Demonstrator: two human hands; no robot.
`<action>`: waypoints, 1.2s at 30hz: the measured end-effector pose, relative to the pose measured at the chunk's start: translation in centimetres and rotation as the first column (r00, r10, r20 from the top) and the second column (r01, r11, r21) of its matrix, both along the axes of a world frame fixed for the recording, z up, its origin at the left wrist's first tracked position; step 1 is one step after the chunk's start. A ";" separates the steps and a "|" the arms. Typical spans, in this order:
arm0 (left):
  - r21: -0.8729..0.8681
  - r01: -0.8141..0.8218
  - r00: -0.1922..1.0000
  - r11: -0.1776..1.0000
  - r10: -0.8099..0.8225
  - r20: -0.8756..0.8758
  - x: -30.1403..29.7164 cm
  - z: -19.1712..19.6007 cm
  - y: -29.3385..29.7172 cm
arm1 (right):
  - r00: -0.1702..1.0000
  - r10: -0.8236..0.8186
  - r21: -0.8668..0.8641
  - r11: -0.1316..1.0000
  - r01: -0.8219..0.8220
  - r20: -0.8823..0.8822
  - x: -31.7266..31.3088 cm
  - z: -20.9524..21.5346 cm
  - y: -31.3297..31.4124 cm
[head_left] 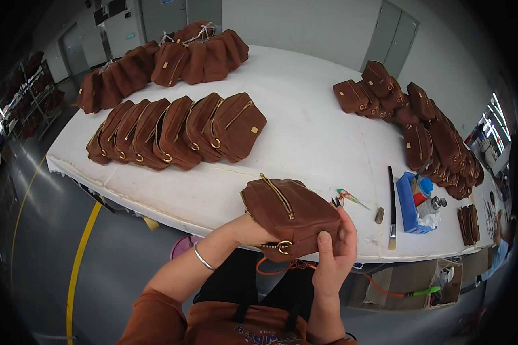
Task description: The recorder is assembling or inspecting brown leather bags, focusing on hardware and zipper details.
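Note:
A brown leather bag (pixel 296 210) with a gold zip across its face and a gold ring at its lower edge is held up over the table's near edge. My left hand (pixel 254 230) reaches into the bag's zipped opening from the left, its fingers hidden inside. On the right side, my right hand (pixel 338 247) grips the bag's corner, thumb on the near face and fingers behind. A small dark tip (pixel 335 202) shows by those fingertips; what it belongs to cannot be made out.
On the white table (pixel 305 132), similar bags stand in a row (pixel 172 132), with more piled behind and at right (pixel 443 144). Right of my hands lie green-and-red snips (pixel 351 198), a dark lump (pixel 380 215), a long brush (pixel 392 207) and a blue bin (pixel 407 204).

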State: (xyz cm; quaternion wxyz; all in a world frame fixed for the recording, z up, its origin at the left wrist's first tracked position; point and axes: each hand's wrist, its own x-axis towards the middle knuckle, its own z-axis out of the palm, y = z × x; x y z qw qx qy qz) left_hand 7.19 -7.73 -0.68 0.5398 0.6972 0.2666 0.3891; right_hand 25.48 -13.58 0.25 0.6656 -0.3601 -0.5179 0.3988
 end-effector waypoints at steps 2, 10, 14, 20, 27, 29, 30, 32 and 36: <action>0.005 -0.028 0.989 1.000 0.027 0.147 0.3 -0.4 0.0 | 0.999 0.009 0.018 1.000 -0.008 -0.046 -0.2 -0.6 0.0; -0.115 -0.012 0.977 0.993 0.036 0.210 0.3 -3.1 0.2 | 0.991 0.058 -0.024 0.998 -0.061 -0.123 0.9 -3.3 0.5; -0.031 -0.050 0.977 0.998 0.055 0.208 0.4 -3.7 0.3 | 0.976 0.092 -0.072 0.992 -0.108 -0.199 1.2 -3.6 0.5; -0.333 0.041 0.975 0.942 0.035 0.221 -0.3 -3.4 -0.6 | 0.956 0.019 -0.141 0.988 -0.063 -0.293 1.7 -4.4 1.1; -0.503 0.192 0.963 0.842 -0.063 0.261 -2.4 -0.1 -3.2 | 0.958 -0.083 -0.151 0.988 0.043 -0.274 1.8 -4.0 1.3; -0.445 0.213 0.890 0.870 0.016 0.456 -1.8 0.0 -4.3 | 0.960 -0.121 -0.137 0.987 0.089 -0.251 1.2 -3.8 1.1; -0.448 0.204 0.892 0.871 0.023 0.451 -1.3 0.3 -5.0 | 0.960 -0.115 -0.139 0.987 0.081 -0.256 0.7 -3.8 1.0; -0.334 -0.102 0.891 0.937 0.235 0.389 0.7 0.9 -5.8 | 0.967 -0.176 -0.121 0.981 0.155 -0.187 0.4 -3.6 0.6; -0.273 -0.254 0.880 0.928 0.339 0.333 1.8 0.0 -6.0 | 0.973 -0.183 -0.086 0.981 0.172 -0.144 -0.3 -3.3 0.1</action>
